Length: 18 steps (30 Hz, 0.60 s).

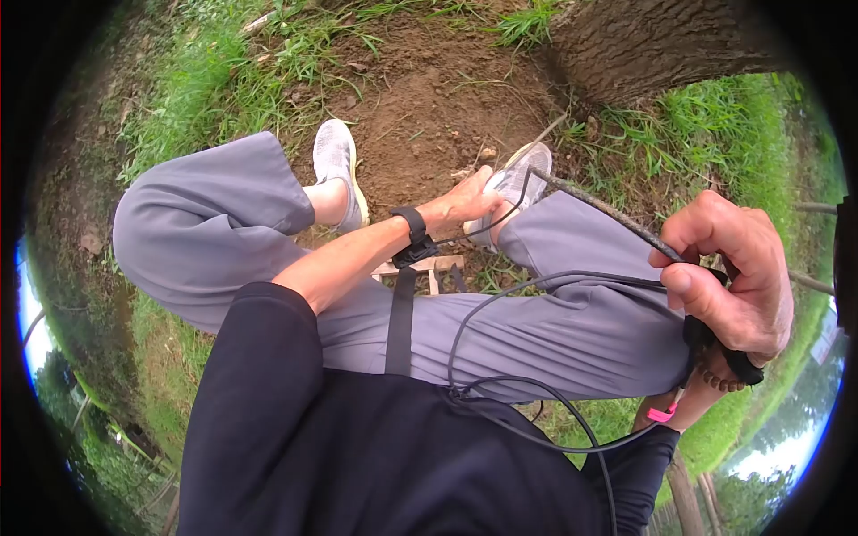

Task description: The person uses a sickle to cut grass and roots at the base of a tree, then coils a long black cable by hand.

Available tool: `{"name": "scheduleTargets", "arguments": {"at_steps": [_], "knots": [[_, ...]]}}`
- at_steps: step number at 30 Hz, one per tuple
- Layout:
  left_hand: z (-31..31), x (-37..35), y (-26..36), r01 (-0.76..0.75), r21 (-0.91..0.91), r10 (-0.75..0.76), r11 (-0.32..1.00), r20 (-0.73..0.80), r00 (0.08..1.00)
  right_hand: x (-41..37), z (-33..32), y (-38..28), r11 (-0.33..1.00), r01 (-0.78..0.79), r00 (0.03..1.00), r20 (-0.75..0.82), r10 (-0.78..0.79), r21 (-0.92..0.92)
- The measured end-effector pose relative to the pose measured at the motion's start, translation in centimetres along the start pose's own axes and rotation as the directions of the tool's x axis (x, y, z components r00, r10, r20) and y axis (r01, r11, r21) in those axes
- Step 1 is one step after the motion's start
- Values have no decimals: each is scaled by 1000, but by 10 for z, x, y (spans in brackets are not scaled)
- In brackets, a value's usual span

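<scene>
My right hand (733, 272) is closed in a pinch on the near end of a dark, rough stick (612, 214). The stick slants away over my grey trouser leg and bends sharply at its far end, above one shoe. My left hand (469, 198), with a black band and small device (415, 239) at the wrist, reaches down beside that shoe (527, 165). Its fingers are closed around a thin pale stick (542, 136) that points toward the tree. The grip itself is partly hidden by the back of the hand.
A thick tree trunk (666, 45) stands at the upper right. Bare brown soil (420, 98) lies between my feet, with grass around it. Black cables (460, 330) loop over my lap toward the right wrist. A wooden frame (436, 268) shows under my legs.
</scene>
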<state>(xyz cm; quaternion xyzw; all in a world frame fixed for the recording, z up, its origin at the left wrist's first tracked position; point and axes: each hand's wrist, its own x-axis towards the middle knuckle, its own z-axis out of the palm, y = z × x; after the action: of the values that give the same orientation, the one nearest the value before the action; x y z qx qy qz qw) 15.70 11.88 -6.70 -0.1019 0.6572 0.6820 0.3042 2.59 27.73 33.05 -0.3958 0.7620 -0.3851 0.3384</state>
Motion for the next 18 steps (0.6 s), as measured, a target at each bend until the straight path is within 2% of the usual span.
{"name": "scheduleTargets", "arguments": {"at_steps": [4, 6, 7, 8, 12, 13, 14, 16, 18], "knots": [[-1, -2, 3, 2, 73, -6, 997, 53, 999, 3, 0, -3, 1000, -5, 1000, 29, 5, -11], [12, 1, 7, -28, 71, 28, 997, 0, 1000, 5, 0, -5, 1000, 4, 999, 46, -3, -18], [14, -22, 49, 11, 68, -13, 998, 26, 1000, 7, 1, -6, 1000, 5, 998, 65, -5, -8], [21, -29, 50, -61, -71, 55, 996, -82, 995, 8, 0, -7, 1000, 9, 997, 82, -9, -1], [7, -36, 70, 51, -256, -54, 965, -2, 999, 12, -4, -13, 999, 1, 983, 182, 7, -41], [2, -43, 80, 45, -194, -54, 980, -41, 998, 12, -3, -15, 998, -33, 984, 172, 43, -57], [2, -41, 78, 45, -262, -65, 964, -67, 996, 13, -3, -13, 996, -19, 980, 196, 36, -85], [-8, -46, 87, 14, -187, -39, 982, -127, 991, 14, -2, -14, 997, -23, 975, 219, 39, -75], [-17, -42, 88, 43, -219, -77, 975, -146, 986, 15, -1, -14, 996, -2, 973, 228, 23, -93]]}}
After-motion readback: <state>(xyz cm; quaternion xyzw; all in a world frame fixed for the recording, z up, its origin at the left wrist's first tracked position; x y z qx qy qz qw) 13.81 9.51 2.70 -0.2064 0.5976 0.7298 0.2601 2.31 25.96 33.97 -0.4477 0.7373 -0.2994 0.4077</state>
